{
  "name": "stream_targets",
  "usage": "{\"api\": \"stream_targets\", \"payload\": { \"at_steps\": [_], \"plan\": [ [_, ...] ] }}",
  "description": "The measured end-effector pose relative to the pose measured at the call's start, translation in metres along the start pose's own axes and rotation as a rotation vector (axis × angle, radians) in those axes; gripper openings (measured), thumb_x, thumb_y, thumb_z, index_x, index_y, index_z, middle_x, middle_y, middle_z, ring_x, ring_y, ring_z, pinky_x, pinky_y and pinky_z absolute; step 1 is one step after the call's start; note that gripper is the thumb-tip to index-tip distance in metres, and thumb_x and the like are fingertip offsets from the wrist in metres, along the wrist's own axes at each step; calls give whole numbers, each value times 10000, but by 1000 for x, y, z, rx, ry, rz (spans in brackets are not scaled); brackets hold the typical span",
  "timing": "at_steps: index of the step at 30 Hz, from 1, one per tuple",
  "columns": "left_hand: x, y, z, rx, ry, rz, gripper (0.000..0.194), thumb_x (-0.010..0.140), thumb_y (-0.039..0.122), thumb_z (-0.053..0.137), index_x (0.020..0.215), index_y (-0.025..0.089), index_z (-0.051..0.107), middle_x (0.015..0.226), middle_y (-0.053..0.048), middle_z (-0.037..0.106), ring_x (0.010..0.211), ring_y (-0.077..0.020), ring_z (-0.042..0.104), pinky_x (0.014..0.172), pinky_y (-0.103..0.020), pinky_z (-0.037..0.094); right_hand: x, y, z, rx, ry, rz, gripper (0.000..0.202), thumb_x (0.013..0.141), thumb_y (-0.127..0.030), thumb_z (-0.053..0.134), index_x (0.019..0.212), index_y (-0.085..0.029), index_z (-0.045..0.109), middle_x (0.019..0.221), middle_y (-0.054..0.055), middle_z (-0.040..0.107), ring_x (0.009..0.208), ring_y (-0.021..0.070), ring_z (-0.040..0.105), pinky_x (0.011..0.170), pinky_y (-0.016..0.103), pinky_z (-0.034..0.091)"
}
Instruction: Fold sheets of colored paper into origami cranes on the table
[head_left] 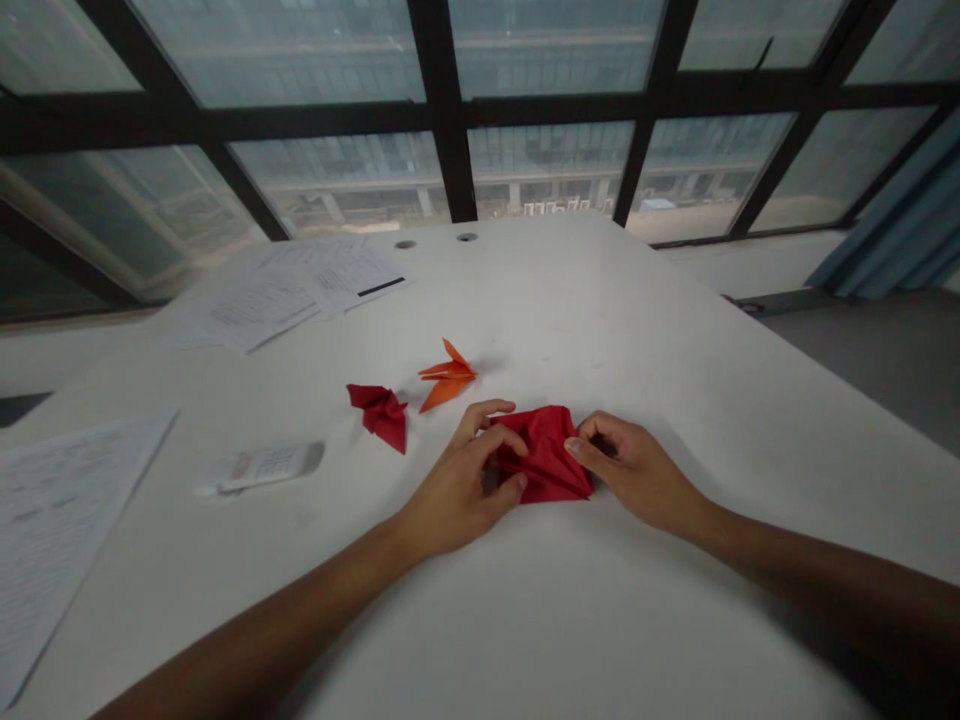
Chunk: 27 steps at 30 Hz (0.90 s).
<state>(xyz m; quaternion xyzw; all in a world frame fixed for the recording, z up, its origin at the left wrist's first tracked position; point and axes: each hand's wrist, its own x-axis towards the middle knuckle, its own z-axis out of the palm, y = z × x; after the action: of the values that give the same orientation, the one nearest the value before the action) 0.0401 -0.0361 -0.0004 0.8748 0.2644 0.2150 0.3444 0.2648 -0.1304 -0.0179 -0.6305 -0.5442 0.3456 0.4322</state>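
Note:
A creased sheet of red paper lies between my hands on the white table. My left hand grips its left side, the fingers curled over the top and the thumb at the lower left. My right hand pinches the right edge between thumb and forefinger. Beyond my left hand sits an orange folded paper figure with pointed tips. A dark red folded figure rests to the left of it.
A white remote-like object lies at the left on the white table. Printed sheets spread at the back left, with another printed sheet at the near left. Windows stand behind the table.

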Motion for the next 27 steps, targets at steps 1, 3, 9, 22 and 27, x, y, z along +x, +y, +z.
{"api": "stream_targets", "payload": {
  "at_steps": [1, 3, 9, 22, 27],
  "plan": [
    [0, 0, -1, -4, -2, 12, 157, 849, 167, 645, 995, 222, 657, 1446, -98, 444, 1279, -290, 520, 1022, -438, 493, 0, 0, 0, 6, -3, 2, 300, 956, -459, 591, 788, -211, 577, 729, -25, 565, 671, 147, 503, 646, 279, 408],
    [2, 0, -1, -28, -11, 30, 102, 850, 149, 638, 918, 214, 677, 1428, -94, 479, 1288, -290, 523, 1060, -446, 470, 0, -1, 0, 14, -6, 6, 309, 956, -465, 587, 779, -212, 570, 721, -26, 552, 658, 145, 489, 634, 279, 401],
    [4, -4, -3, -173, -17, -9, 76, 854, 195, 714, 786, 198, 683, 1424, -88, 511, 1255, -276, 549, 995, -420, 497, 3, 2, 0, 61, -3, 19, 327, 963, -482, 577, 779, -213, 551, 693, -36, 512, 645, 140, 462, 614, 277, 383],
    [7, -10, -9, -564, 43, -110, 213, 894, 383, 700, 828, 183, 662, 1337, -96, 601, 1207, -265, 586, 1032, -402, 485, 3, 3, 2, 128, 16, 40, 317, 947, -499, 600, 813, -213, 576, 715, -27, 566, 645, 140, 504, 593, 266, 401],
    [7, -15, -7, -695, 84, -137, 228, 944, 369, 631, 827, 194, 720, 1268, -70, 637, 1165, -256, 596, 1027, -374, 486, -1, 5, 3, 91, 21, 36, 283, 958, -456, 588, 807, -218, 569, 720, -29, 552, 646, 139, 498, 585, 264, 395]
  ]
}}
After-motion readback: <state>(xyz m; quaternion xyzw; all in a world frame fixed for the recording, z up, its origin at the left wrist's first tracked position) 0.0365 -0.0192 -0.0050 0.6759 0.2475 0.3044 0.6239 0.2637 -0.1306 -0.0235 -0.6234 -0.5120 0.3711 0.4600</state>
